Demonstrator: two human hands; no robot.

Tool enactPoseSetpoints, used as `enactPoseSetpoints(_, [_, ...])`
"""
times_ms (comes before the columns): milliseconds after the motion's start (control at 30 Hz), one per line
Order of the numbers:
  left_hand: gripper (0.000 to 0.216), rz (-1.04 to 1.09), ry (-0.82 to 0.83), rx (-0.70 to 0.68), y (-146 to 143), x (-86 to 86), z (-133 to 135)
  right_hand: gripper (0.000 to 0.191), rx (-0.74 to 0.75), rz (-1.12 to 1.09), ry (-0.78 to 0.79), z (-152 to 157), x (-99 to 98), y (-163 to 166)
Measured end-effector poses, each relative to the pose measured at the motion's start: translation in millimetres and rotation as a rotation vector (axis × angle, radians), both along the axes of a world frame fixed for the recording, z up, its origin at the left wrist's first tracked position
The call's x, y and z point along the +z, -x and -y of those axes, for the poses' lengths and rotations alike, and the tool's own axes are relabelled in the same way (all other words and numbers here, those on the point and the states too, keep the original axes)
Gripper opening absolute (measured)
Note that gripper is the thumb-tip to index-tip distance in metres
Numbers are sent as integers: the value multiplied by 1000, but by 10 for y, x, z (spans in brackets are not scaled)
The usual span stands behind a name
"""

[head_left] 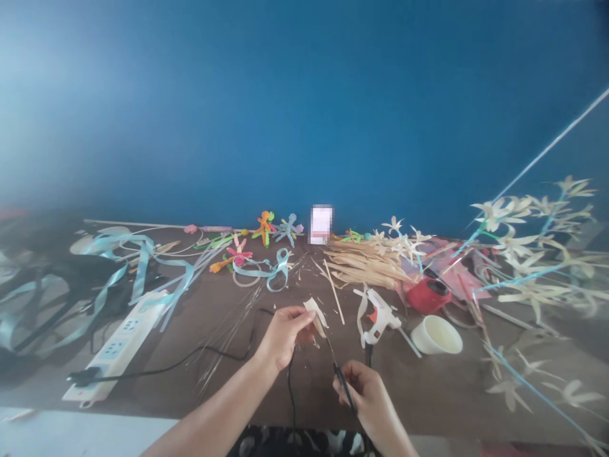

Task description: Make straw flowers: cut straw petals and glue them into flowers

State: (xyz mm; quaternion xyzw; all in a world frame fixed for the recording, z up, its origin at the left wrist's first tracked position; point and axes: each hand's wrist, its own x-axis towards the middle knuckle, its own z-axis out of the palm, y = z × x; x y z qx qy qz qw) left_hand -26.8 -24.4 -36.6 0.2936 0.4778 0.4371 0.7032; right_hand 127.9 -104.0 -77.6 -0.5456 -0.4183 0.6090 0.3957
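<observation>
Head view: left hand [284, 334] pinches pale strip [318, 317] (right hand [365, 388] holds scissors [343, 384]).

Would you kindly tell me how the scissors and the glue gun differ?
The scissors have black handles, whereas the glue gun is mostly white with an orange-red trigger. The scissors are held in the right hand; the glue gun lies on the table. Both are handheld tools.

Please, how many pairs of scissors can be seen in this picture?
1. The scissors are in the right hand, pointing toward the pale piece in the left hand. Others may be hidden.
</observation>
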Motion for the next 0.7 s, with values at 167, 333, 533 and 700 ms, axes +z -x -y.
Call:
enactPoseSetpoints(167, [21,8,-4,6,6,-9,11,25,-5,12,-4,12,-50,-5])
enactPoseSetpoints(333, [26,-16,-37,-67,61,36,-71,24,19,25,-13,17,-78,-24])
enactPoseSetpoints(533, [25,-38,-40,-50,70,62,-130,22,16,25,-4,25,-62,-24])
enactPoseSetpoints(700, [24,-12,7,8,16,27,-72,23,7,47,6,25,-42,-8])
